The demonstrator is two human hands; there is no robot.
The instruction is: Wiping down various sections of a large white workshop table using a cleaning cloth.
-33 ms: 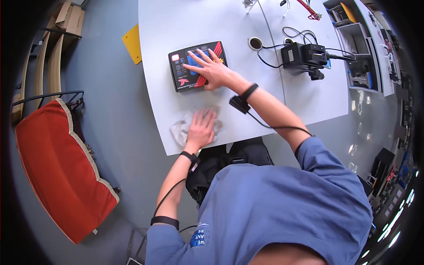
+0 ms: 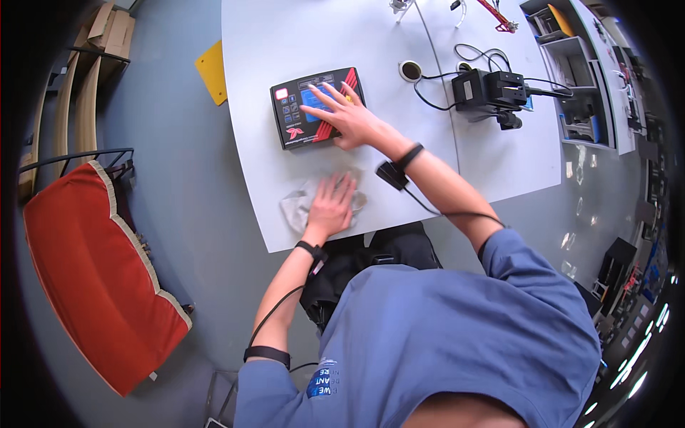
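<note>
Head view. The left hand (image 2: 332,205) lies flat and open, palm down, on a crumpled grey cloth (image 2: 303,207) near the front edge of the white table (image 2: 285,43). The fingers (image 2: 345,187) are extended and spread over the cloth; nothing is gripped. The cloth shows mainly to the left of the hand and partly beneath it.

The right hand (image 2: 346,114) is open, palm down, resting on a flat black device (image 2: 300,114) with red stripes, a blue panel and a grid of small buttons. The hand covers the right part of the device; its fingers (image 2: 317,96) reach over the blue panel. The device lies farther back on the table than the cloth, apart from it.

Both wrists carry dark bands with cables running along the forearms. A small black unit (image 2: 391,174) hangs at the right wrist.

On the table to the right stands a black apparatus (image 2: 489,89) with cables. A yellow sheet (image 2: 212,71) sits at the left table edge. A red-cushioned chair (image 2: 100,278) stands on the floor to the left.
</note>
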